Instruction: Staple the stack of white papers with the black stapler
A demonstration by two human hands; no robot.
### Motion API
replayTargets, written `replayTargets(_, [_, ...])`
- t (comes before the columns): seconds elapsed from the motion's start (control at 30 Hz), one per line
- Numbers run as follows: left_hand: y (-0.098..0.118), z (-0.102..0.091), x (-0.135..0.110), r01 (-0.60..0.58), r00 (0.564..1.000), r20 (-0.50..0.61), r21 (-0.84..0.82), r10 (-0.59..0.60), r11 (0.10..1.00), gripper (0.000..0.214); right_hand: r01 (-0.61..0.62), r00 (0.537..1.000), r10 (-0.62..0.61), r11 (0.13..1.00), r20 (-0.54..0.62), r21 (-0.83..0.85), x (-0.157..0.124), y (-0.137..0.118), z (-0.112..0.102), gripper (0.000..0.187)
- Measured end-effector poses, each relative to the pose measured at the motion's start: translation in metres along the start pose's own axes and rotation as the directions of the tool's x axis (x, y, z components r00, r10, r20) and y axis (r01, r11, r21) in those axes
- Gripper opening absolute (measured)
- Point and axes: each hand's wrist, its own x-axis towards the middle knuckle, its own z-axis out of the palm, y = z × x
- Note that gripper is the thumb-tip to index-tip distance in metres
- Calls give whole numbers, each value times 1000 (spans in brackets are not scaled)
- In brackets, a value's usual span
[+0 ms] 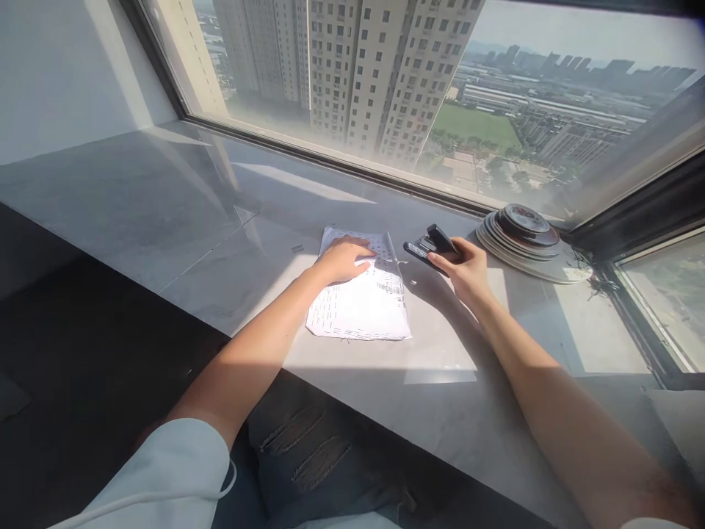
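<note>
I judge the work partway, remainder unclear: my left hand [344, 261] lies flat on the white, dash-marked rectangular paper [363, 305] near the front edge of the grey stone ledge [366, 378], my right hand [468, 269] holding a long black stapler [440, 239].

Paper [358, 312] is laid on the sill [352, 360] under the left hand [346, 258]. Right of it, a stapler [442, 239] is held; plates [510, 252] are stacked farther right.
</note>
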Motion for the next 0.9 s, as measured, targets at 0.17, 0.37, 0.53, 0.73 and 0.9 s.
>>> replayTargets(0.17, [-7,15,11,11,995,-90,-308,-41,951,52,-157,987,146,943,62,295,-24,-34,58,40])
replayTargets(0.37, [-10,11,23,32,908,-318,-600,-274,800,42,-73,981,74,997,180,-13,-41,-46,77,41])
replayTargets(0.53, [0,6,22,-37,935,-256,-759,-246,650,27,-24,977,37,998,211,-62,-36,-42,75,47])
replayTargets(0.73, [5,5,19,70,960,-111,-795,-257,603,20,-105,901,15,977,433,183,-18,-35,58,50])
replayTargets(0.9, [8,3,18,86,953,-79,-856,-293,510,35,-396,827,135,829,546,396,-9,-25,42,34])
